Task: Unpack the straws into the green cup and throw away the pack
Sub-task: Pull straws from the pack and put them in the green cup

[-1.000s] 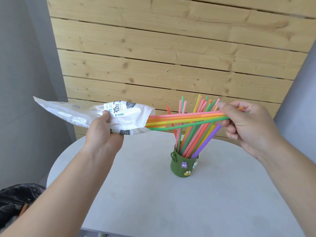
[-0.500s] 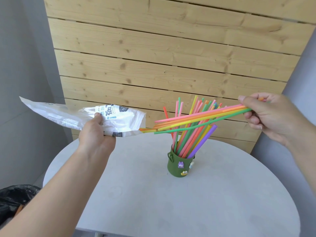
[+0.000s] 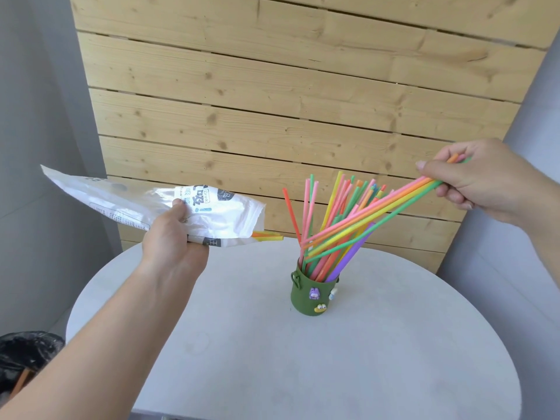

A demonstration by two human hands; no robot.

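Observation:
My left hand [image 3: 174, 237] grips a white plastic straw pack [image 3: 151, 209] held level above the table's left side; a few orange and yellow straw ends [image 3: 268, 236] poke from its open mouth. My right hand [image 3: 485, 180] pinches the ends of a bunch of pink, orange, yellow and green straws [image 3: 378, 215], now free of the pack and slanting down to the left over the cup. The green cup [image 3: 313, 295], with small stickers, stands upright on the table holding several coloured straws [image 3: 333, 207].
The round grey table [image 3: 272, 359] fills the lower view. A bin lined with a black bag [image 3: 24, 356] sits on the floor at the lower left. A wooden slat wall [image 3: 272, 101] stands behind the table.
My right hand has pulled the bunch of straws out of the pack, up and to the right. A few straw ends stay in the pack's mouth. My left hand holds the pack almost still.

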